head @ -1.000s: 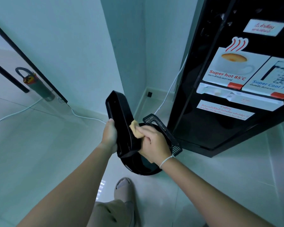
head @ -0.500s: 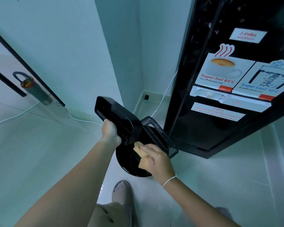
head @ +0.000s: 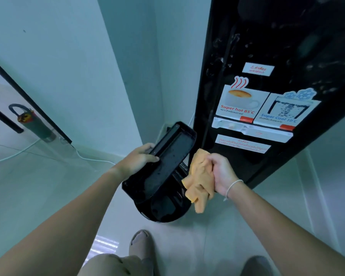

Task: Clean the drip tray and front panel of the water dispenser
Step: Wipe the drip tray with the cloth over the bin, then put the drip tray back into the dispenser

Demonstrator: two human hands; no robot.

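My left hand grips the long edge of the black drip tray, held in the air with its hollow side facing me. My right hand is closed on a crumpled orange cloth, which hangs just right of the tray and does not touch it. Below both, a round black basin sits on the floor, with the tray's slotted grille leaning in it, mostly hidden. The black water dispenser's front panel rises at the right, speckled with droplets, with hot and cool stickers.
A white cable runs along the floor by the left wall. A fire extinguisher stands behind a glass partition at far left. My feet stand on the pale tiled floor below the basin.
My left hand has turned the tray so its inside faces me and raised it toward the dispenser. My right hand has lifted the cloth off the tray and out to the right.
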